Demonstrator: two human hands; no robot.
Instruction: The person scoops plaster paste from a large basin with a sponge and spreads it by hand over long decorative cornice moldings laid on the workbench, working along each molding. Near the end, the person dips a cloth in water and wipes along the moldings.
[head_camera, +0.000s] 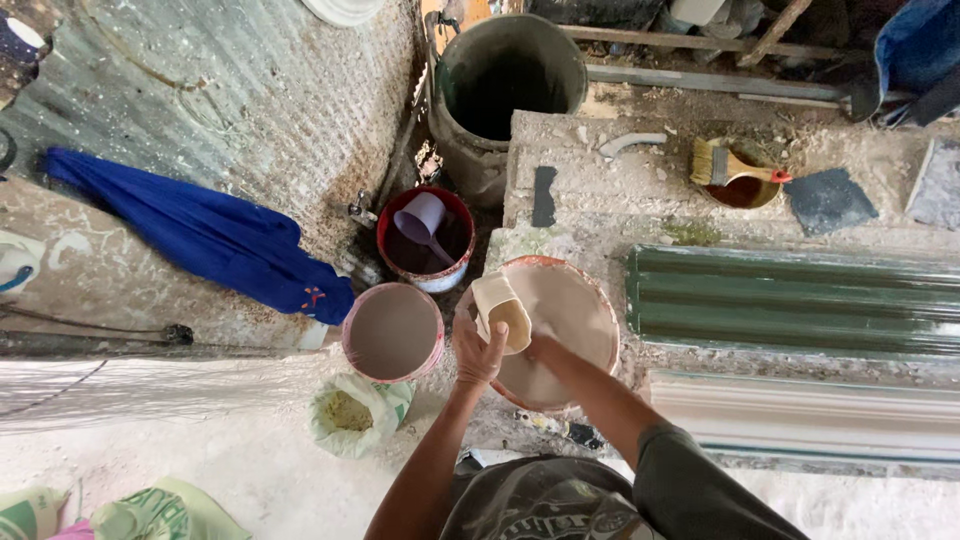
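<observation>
My left hand (478, 352) is closed around a cream plastic scoop (500, 308), held tilted over a wide round basin (600, 300) of pale beige mix. The scoop has some of that mix inside. My right forearm comes in from the lower right. My right hand (543, 347) lies over the basin just beside the scoop, mostly hidden behind my left hand and the scoop, so its grip is unclear.
A pink-rimmed bucket (392, 332) of pale liquid stands left of the basin. Behind it is a red bucket (425, 235) holding a lilac ladle, then a large dark drum (510, 80). An open sack of powder (350, 410), a green moulded strip (790, 300), a brush (725, 165) and a blue umbrella (200, 235) are nearby.
</observation>
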